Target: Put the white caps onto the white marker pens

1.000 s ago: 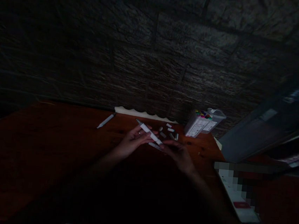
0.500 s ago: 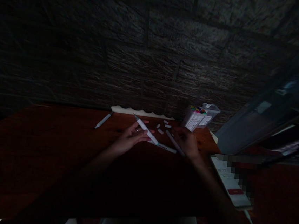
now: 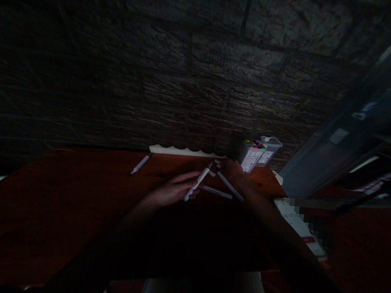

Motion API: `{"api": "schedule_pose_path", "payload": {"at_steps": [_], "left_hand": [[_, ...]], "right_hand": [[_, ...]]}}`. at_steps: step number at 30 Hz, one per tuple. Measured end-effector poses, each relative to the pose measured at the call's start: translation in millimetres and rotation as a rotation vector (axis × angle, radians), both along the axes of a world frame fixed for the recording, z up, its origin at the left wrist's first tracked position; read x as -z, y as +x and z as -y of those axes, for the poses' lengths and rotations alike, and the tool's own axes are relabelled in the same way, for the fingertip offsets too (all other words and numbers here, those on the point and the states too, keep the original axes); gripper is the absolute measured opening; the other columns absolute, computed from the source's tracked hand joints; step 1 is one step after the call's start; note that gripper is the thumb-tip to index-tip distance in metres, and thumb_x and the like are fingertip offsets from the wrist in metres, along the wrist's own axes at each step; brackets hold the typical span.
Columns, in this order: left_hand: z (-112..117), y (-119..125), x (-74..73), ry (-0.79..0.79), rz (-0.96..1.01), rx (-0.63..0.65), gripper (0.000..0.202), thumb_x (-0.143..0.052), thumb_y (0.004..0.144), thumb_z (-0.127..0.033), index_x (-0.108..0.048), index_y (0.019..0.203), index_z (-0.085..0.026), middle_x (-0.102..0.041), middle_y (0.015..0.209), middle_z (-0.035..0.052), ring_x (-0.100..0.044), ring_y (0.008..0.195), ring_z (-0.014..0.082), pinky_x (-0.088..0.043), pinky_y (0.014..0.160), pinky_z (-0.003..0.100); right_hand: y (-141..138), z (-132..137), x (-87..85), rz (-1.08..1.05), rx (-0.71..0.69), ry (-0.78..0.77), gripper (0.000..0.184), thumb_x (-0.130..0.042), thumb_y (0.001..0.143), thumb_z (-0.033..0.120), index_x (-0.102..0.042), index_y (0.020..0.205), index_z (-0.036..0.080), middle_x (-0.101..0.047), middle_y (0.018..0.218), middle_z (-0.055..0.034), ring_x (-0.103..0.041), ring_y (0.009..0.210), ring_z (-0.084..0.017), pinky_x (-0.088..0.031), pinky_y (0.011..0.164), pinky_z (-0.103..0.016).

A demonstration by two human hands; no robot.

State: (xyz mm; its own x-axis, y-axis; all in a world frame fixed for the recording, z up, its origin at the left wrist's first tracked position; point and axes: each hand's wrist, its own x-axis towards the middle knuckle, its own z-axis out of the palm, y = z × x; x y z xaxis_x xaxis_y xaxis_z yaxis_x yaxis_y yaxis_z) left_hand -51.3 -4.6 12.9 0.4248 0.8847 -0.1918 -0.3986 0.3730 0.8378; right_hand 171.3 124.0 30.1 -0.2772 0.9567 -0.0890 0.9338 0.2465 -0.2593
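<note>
The scene is very dim. My left hand (image 3: pixel 173 191) holds a white marker (image 3: pixel 197 182) that points up and to the right, fingers closed round its lower part. My right hand (image 3: pixel 232 173) reaches toward small loose caps (image 3: pixel 216 162) near the back of the reddish-brown table (image 3: pixel 73 190) and grips a thin pen (image 3: pixel 230 187) that slants down to the right. Another pen (image 3: pixel 217 192) lies flat on the table between my hands.
A clear box of coloured markers (image 3: pixel 254 153) stands at the back right by the dark brick wall. A lone marker (image 3: pixel 140 164) lies at the back left. A pale scalloped strip (image 3: pixel 184 151) runs along the wall. A white flat object (image 3: pixel 300 228) lies at right.
My left hand has swung its marker from pointing up-left to pointing up-right. My right hand picked up a thin pen and moved back toward the caps. The camera tilted slightly.
</note>
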Motion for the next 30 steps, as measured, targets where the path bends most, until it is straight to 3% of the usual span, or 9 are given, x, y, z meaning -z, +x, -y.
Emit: {"api": "schedule_pose_path", "payload": {"at_steps": [3,8,11,18,25,30], "left_hand": [[-1.4,2.6,-0.7,0.009,-0.021,-0.030,0.050,-0.075,0.076,-0.020,-0.059,0.123,-0.017,-0.068,0.094,0.0087,-0.063,0.073,0.0135,-0.043,0.060,0.022],[-2.5,7.7,-3.3,0.051,-0.181,-0.011,0.041,-0.073,0.080,-0.036,-0.064,0.113,-0.014,-0.062,0.081,0.0037,-0.052,0.058,0.0066,-0.031,0.049,0.018],[-2.1,8.3,-2.2,0.096,-0.258,0.017,0.044,-0.071,0.081,-0.042,-0.064,0.115,-0.015,-0.062,0.082,0.0044,-0.049,0.057,0.0061,-0.029,0.049,0.018],[-2.0,6.2,0.2,0.082,-0.357,0.028,0.043,-0.073,0.079,-0.043,-0.065,0.111,-0.015,-0.063,0.084,0.0050,-0.049,0.058,0.0069,-0.032,0.050,0.020],[-3.9,6.6,-3.2,0.101,-0.365,0.043,0.040,-0.072,0.079,-0.040,-0.065,0.108,-0.014,-0.063,0.083,0.0046,-0.046,0.055,0.0065,-0.028,0.047,0.019],[-3.7,7.5,-2.4,0.116,-0.437,0.070,0.040,-0.070,0.080,-0.044,-0.065,0.106,-0.014,-0.064,0.084,0.0050,-0.047,0.055,0.0067,-0.030,0.048,0.020]], "right_hand": [[13.7,14.6,-3.4,-0.136,-0.056,0.038,0.034,-0.050,0.092,0.027,-0.070,0.118,0.018,-0.073,0.111,-0.0113,-0.069,0.099,-0.022,-0.051,0.083,-0.027],[41.0,44.3,-1.3,-0.892,-0.217,-0.080,0.035,-0.058,0.087,0.034,-0.069,0.116,0.017,-0.074,0.103,-0.0074,-0.068,0.087,-0.017,-0.054,0.076,-0.029],[42.2,54.0,-1.1,-1.091,-0.239,-0.126,0.035,-0.066,0.082,0.038,-0.071,0.111,0.019,-0.074,0.097,-0.0053,-0.066,0.083,-0.016,-0.053,0.078,-0.030],[27.4,59.4,-4.4,-1.241,-0.314,-0.183,0.033,-0.074,0.076,0.035,-0.071,0.105,0.020,-0.072,0.099,-0.0049,-0.065,0.083,-0.014,-0.052,0.077,-0.030],[33.1,56.7,-8.5,-1.338,-0.242,-0.127,0.031,-0.075,0.075,0.034,-0.072,0.102,0.019,-0.072,0.093,-0.0020,-0.063,0.078,-0.012,-0.051,0.077,-0.028],[25.4,60.6,-5.7,-1.313,-0.367,-0.244,0.033,-0.076,0.075,0.034,-0.073,0.103,0.018,-0.072,0.097,-0.0035,-0.061,0.074,-0.010,-0.051,0.072,-0.026]]}}
